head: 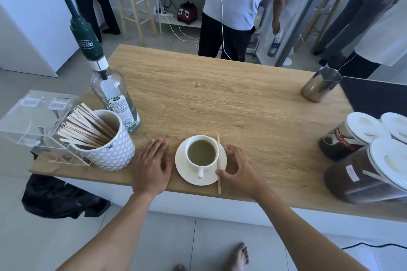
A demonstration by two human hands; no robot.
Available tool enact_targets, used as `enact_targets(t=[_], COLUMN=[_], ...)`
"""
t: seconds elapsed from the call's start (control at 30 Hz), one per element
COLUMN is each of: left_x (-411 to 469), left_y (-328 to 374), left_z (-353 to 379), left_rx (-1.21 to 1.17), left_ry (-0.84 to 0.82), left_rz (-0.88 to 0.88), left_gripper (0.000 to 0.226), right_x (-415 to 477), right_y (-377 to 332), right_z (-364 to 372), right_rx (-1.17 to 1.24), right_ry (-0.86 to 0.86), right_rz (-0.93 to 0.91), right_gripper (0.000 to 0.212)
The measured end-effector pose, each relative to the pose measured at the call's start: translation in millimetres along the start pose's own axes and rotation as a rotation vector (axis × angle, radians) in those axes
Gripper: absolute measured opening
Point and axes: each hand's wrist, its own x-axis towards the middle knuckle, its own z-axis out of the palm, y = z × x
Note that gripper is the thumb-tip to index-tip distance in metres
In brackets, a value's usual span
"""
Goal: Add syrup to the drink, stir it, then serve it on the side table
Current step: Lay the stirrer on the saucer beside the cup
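Note:
A white cup (201, 152) of pale green-brown drink stands on a white saucer (187, 172) near the front edge of the wooden table (242, 103). A wooden stir stick (218, 160) lies across the saucer's right side, beside the cup. My right hand (239, 168) curls around the saucer's right rim, its thumb on the stick. My left hand (152, 166) lies flat on the table just left of the saucer, fingers straight. A clear syrup bottle (114, 97) with a green pump stands at the back left.
A white patterned mug (110, 152) full of wooden sticks and a clear acrylic box (33, 114) stand at the left. A steel pitcher (319, 87) is at the back right, lidded coffee jars (363, 160) at the right edge. People stand behind the table.

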Motion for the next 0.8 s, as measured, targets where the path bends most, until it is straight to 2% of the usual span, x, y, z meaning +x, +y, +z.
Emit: enact_targets(t=[0.3,0.63,0.8], left_x=[0.5,0.4,0.4], left_y=[-0.6,1.2,1.3], left_z=[0.4,-0.4,1.3], left_rx=[0.029,0.017,0.008], left_ry=[-0.016,-0.011,-0.006], left_rz=[0.002,0.006,0.005], left_gripper=[0.055,0.055,0.054], right_x=[6.8,13.9,16.4], right_y=[-18.5,-30.5,-36.3], right_z=[5.5,7.3,8.3], right_rx=[-0.020,0.047,0.045], right_ry=[-0.118,-0.162,-0.164], right_rz=[-0.016,-0.054,-0.068], right_gripper=[0.091,0.083,0.087])
